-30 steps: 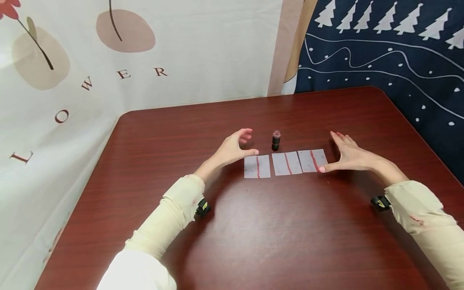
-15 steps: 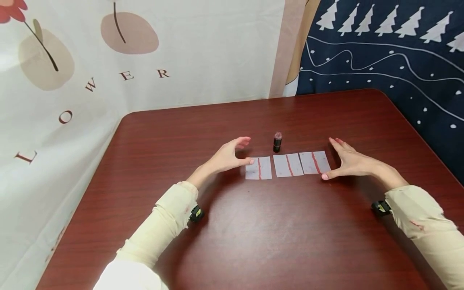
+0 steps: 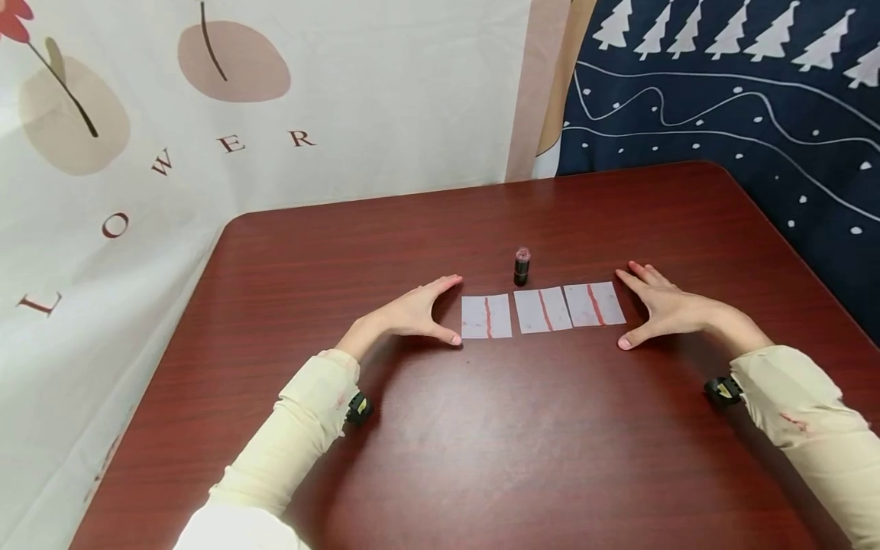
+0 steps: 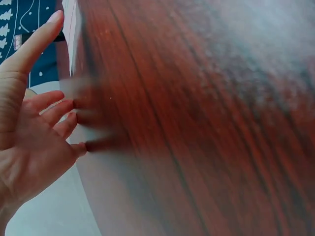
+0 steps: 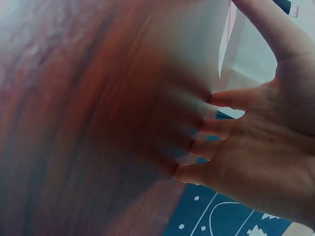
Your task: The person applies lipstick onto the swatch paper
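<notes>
Three white paper pieces lie in a row on the dark red table (image 3: 440,428): a left piece (image 3: 474,317), a middle piece (image 3: 532,312) and a right piece (image 3: 580,307). Each bears one red stripe running from top to bottom. Behind the middle piece stands a small black tube with a clear, pinkish top (image 3: 522,267). My left hand (image 3: 412,309) is spread at the left end of the row, thumb and fingers apart, holding nothing. At the right end my right hand (image 3: 663,305) is spread likewise, its fingertips (image 5: 209,98) down at the table surface.
A white cloth (image 3: 412,99) with printed letters hangs behind and left of the table. Toward the right hangs a navy cloth (image 3: 687,122) with white trees. Each wrist carries a small black device, one on the left (image 3: 359,409) and one on the right (image 3: 722,391).
My left hand has moved left and nearer me, off the left paper piece, and come down at its side. The right hand has shifted slightly off the right piece. Papers and tube stay put.
</notes>
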{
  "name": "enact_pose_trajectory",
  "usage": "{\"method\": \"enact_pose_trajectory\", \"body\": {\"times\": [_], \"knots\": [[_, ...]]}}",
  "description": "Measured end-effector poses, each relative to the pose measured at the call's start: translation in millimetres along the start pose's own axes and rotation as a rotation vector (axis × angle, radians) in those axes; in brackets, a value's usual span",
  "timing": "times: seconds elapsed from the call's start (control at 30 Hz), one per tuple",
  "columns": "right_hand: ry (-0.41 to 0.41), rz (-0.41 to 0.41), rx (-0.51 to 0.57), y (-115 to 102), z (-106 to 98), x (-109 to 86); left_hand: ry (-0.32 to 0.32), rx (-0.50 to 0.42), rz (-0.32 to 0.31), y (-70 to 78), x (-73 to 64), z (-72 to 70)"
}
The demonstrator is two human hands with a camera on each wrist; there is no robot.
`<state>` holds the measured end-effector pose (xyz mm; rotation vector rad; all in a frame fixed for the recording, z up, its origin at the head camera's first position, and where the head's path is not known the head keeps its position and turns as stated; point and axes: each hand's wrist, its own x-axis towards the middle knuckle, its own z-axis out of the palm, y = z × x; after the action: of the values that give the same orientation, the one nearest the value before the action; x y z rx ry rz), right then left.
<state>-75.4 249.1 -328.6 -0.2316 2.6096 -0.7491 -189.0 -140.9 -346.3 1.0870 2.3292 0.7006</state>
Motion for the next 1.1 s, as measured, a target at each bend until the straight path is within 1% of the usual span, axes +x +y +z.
{"method": "enact_pose_trajectory", "body": {"times": [0.1,0.2,0.3,0.4,0.5,0.63,0.73,0.87,1.0,1.1], "knots": [[0.006,-0.004,-0.002,1,2,-0.7,-0.001,0.009,0.023,-2.2,0.4,3.8],[0.004,0.001,0.018,1,2,-2.1,0.019,0.01,0.031,-1.7,1.9,8.3],[0.004,0.027,0.066,2,0,-2.0,0.058,0.016,0.028,0.2,2.1,12.2],[0.021,0.046,0.102,2,-1,0.2,0.101,0.02,0.023,-0.1,1.3,16.0],[0.05,0.032,0.073,4,0,2.4,0.139,0.022,0.02,-0.9,1.6,19.4],[0.073,0.004,0.039,7,1,2.2,0.167,0.01,0.024,0.1,3.7,22.6],[0.076,0.002,0.044,8,1,1.9,0.171,0.0,0.025,1.7,4.4,23.3],[0.076,0.003,0.044,8,1,3.4,0.167,0.013,0.018,2.1,3.7,22.1],[0.069,0.021,0.057,4,0,6.0,0.156,0.015,0.01,1.6,2.2,18.1],[0.062,0.041,0.084,3,-1,6.6,0.155,-0.003,-0.013,0.9,1.7,13.7]]}}
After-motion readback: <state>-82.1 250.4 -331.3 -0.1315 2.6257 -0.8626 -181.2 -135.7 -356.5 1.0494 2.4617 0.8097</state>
